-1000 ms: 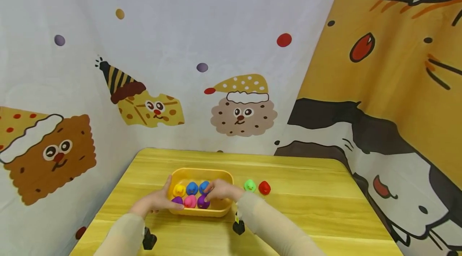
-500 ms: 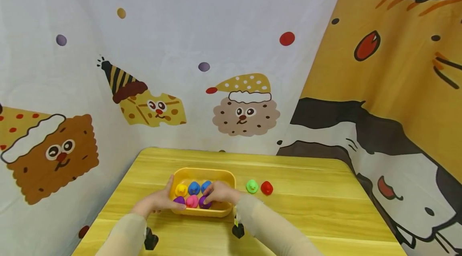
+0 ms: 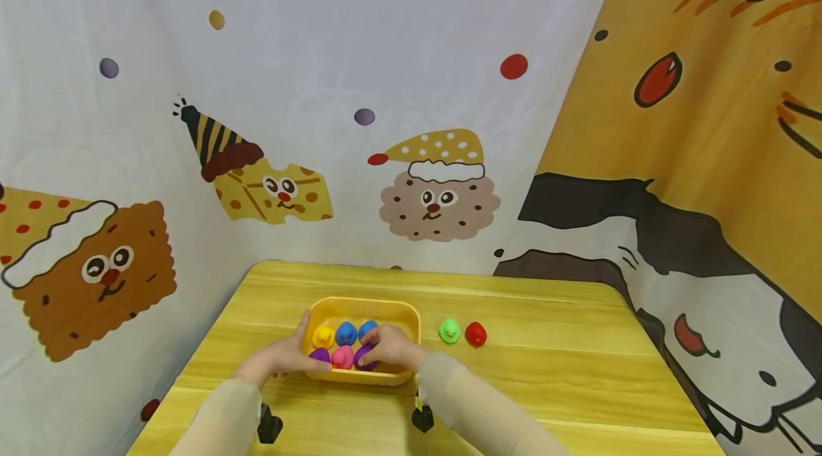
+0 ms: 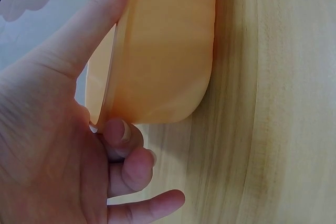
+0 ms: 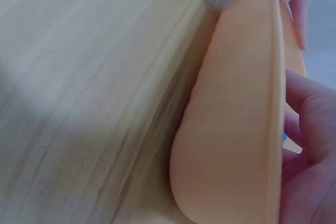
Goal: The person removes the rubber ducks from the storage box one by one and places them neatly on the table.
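A yellow plastic basket (image 3: 359,377) stands on the table with several small rubber ducks inside. My left hand (image 3: 285,357) holds the basket's left end, its thumb along the front rim; in the left wrist view some fingers curl beside the outer wall (image 4: 168,51). Inside the basket, my right hand (image 3: 394,347) pinches a purple duck (image 3: 362,358) at the front row's right end. Beside that duck sit a pink duck (image 3: 342,357) and another purple duck (image 3: 319,355). Behind them are a yellow duck (image 3: 324,337) and two blue ducks (image 3: 347,333), one partly covered by my right hand.
To the right of the basket, a green duck (image 3: 449,331) and a red duck (image 3: 476,334) sit on the wooden table (image 3: 546,370). A printed cloth (image 3: 359,49) hangs behind the table and along its sides.
The head view has shifted slightly. Both hands keep their places at the basket, and the right hand's fingers stay at the purple duck with little visible movement.
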Demonstrator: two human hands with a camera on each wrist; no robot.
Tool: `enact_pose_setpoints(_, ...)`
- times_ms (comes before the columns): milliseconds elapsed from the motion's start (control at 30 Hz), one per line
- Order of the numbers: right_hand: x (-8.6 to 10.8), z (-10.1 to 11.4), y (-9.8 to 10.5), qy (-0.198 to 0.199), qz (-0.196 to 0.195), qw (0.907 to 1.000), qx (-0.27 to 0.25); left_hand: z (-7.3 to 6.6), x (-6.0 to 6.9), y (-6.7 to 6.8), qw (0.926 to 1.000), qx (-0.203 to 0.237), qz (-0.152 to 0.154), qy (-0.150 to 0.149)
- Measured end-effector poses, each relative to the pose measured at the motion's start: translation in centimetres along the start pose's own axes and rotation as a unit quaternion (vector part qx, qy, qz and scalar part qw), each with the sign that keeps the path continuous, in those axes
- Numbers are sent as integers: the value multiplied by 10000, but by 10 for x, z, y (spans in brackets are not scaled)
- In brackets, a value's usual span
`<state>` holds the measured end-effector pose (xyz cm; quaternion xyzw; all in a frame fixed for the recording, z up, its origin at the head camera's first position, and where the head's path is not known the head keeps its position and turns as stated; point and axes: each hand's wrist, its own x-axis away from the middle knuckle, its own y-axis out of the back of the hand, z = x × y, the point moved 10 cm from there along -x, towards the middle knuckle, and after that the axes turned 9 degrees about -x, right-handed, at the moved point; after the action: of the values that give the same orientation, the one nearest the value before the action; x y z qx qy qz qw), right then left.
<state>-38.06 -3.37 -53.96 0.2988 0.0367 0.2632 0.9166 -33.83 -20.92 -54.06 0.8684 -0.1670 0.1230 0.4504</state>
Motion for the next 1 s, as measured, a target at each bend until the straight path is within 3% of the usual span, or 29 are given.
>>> enact_pose_setpoints(200, 3, 1, 0, 56, -80, 9999, 83, -3, -1, 0, 10000, 20, 16, -64)
enact_pose_setpoints(433, 3, 0, 1, 43, 28, 9998, -181, -3, -1, 0, 10000, -6, -4, -45)
enact_pose_setpoints(833, -3, 4, 19, 98, 122, 9989, -436, 0, 1, -1, 9999, 97, 51, 18)
enact_pose_setpoints(1000, -3, 4, 27, 138, 172, 9993, -317, 1, 0, 0, 9999, 121, 23, 48)
